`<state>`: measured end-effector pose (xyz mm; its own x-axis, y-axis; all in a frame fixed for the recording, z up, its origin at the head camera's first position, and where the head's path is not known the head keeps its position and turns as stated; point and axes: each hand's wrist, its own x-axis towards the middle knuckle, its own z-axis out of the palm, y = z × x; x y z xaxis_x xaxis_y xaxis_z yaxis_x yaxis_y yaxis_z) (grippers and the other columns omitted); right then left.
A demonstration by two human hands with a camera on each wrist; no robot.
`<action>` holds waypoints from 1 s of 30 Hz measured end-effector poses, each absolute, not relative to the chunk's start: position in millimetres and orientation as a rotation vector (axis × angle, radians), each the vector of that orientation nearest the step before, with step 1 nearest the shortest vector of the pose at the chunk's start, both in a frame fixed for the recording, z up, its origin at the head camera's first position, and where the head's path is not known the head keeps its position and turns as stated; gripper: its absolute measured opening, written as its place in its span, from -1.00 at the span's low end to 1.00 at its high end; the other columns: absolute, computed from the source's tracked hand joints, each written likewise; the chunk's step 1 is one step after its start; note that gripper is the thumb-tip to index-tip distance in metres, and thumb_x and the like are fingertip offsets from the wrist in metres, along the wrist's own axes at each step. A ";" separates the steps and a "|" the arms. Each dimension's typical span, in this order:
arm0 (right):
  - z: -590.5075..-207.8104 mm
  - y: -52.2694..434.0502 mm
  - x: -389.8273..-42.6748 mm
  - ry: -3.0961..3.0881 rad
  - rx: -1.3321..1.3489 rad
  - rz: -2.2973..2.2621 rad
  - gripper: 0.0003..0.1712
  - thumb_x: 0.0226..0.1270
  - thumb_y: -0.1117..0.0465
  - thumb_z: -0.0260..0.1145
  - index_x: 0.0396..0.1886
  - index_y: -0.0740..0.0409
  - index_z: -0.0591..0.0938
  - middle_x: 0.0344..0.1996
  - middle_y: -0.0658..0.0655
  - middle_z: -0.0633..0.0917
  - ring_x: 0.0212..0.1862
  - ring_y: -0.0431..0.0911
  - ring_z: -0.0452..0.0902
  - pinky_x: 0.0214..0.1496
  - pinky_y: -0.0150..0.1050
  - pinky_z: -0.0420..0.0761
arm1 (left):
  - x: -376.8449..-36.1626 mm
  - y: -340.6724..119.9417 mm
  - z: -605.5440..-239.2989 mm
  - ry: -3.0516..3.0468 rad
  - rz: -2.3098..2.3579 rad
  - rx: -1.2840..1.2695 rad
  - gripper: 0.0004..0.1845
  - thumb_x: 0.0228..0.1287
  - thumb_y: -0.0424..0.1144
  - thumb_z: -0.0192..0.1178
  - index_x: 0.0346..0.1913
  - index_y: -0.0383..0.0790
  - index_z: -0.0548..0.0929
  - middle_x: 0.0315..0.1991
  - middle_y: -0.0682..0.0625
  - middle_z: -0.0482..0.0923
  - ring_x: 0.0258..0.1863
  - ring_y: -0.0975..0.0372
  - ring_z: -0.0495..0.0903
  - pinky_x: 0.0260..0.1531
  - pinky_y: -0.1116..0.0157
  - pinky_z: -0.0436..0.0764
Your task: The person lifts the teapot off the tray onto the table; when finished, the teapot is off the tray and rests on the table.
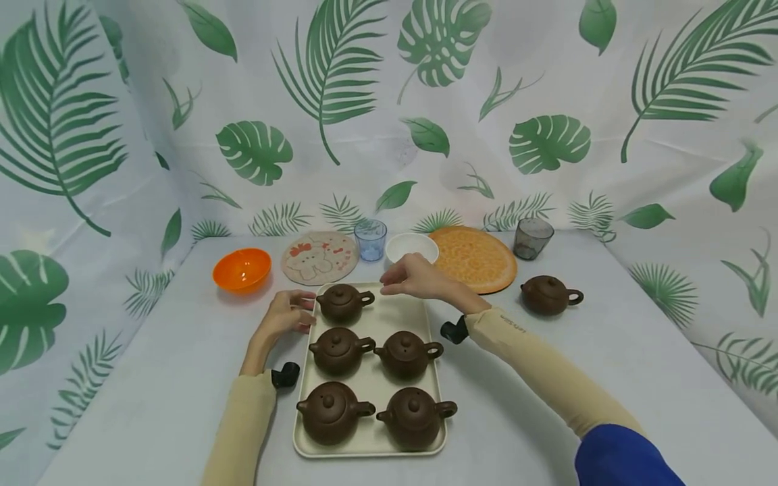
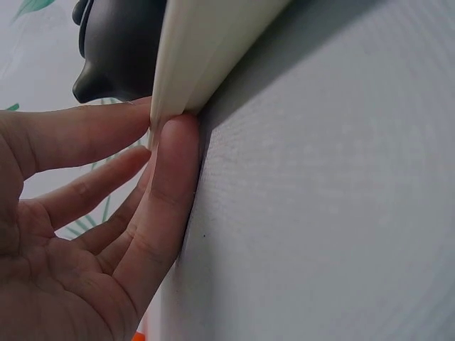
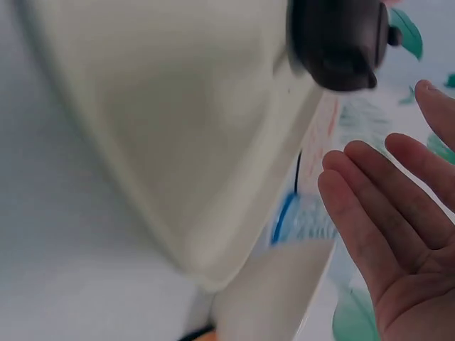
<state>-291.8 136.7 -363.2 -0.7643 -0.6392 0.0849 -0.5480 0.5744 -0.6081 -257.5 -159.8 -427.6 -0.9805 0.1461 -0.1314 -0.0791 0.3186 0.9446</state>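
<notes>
Tray (image 1: 389, 317), cream, sits mid-desk (image 1: 182, 378) with five brown teapots: two rows of two at the near end, and one teapot (image 1: 342, 302) alone in the far left corner. Far right corner of tray bare. Left hand (image 1: 288, 314) rests at the tray's far left edge; left wrist view shows straight fingers (image 2: 170, 170) touching the rim (image 2: 192, 64), nothing gripped. Right hand (image 1: 413, 278) hovers over the tray's far right corner, fingers (image 3: 370, 206) extended and relaxed, holding nothing; contact with the tray appears absent, though the view is blurred. Sixth teapot (image 1: 549, 294) stands on the desk, right of the tray, well apart from it. Along the far edge, left to right: orange bowl (image 1: 241, 269), patterned coaster (image 1: 319, 257), blue glass (image 1: 370, 239), white bowl (image 1: 411, 247), orange mat (image 1: 477, 258), grey glass (image 1: 532, 237).
</notes>
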 end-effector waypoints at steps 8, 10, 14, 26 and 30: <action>-372.1 103.5 -303.9 2.620 -1.064 -0.828 -0.75 0.20 0.20 0.40 -0.20 0.29 0.75 -0.36 0.11 0.78 -0.30 -0.16 0.70 -0.25 -0.38 0.68 | -257.8 -159.4 -426.5 2.358 1.759 0.101 -0.42 -0.05 -0.63 0.20 0.17 -0.57 0.44 -0.06 -0.39 0.50 -0.44 0.26 0.58 -0.50 0.30 0.72; -374.5 100.0 -304.8 2.591 -1.062 -0.823 -0.78 0.21 0.21 0.39 -0.24 0.28 0.75 -0.40 0.10 0.78 -0.35 -0.13 0.70 -0.33 -0.40 0.67 | -257.6 -159.4 -426.9 2.354 1.761 0.105 -0.41 -0.05 -0.63 0.20 0.17 -0.58 0.43 -0.07 -0.39 0.50 -0.44 0.26 0.58 -0.51 0.30 0.71; -377.1 96.4 -304.2 2.534 -1.074 -0.836 -0.83 0.22 0.25 0.37 -0.29 0.28 0.76 -0.47 0.15 0.76 -0.45 -0.10 0.68 -0.46 -0.43 0.62 | -256.9 -160.4 -426.1 2.349 1.762 0.092 -0.41 -0.06 -0.64 0.20 0.17 -0.58 0.43 -0.07 -0.39 0.50 -0.43 0.26 0.57 -0.51 0.30 0.71; -376.0 90.8 -303.6 2.538 -1.025 -0.851 -0.86 0.23 0.30 0.35 -0.35 0.29 0.76 -0.51 0.14 0.76 -0.48 -0.15 0.69 -0.42 -0.41 0.67 | -257.2 -160.4 -425.4 2.350 1.756 0.085 -0.40 -0.05 -0.64 0.19 0.18 -0.58 0.42 -0.05 -0.41 0.49 -0.46 0.25 0.58 -0.50 0.28 0.72; -376.2 98.3 -302.8 2.581 -1.056 -0.873 -0.87 0.22 0.33 0.35 -0.36 0.32 0.77 -0.51 0.15 0.76 -0.48 -0.14 0.70 -0.42 -0.41 0.68 | -257.5 -159.6 -426.6 2.354 1.745 0.081 -0.39 -0.07 -0.65 0.19 0.18 -0.57 0.43 -0.06 -0.40 0.50 -0.48 0.26 0.58 -0.49 0.28 0.72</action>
<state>-302.8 98.3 -376.2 -0.7180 -0.6957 0.0212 -0.5656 0.5655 -0.6003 -257.5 -159.6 -426.6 -0.9765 0.1684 -0.1349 -0.0801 0.2979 0.9512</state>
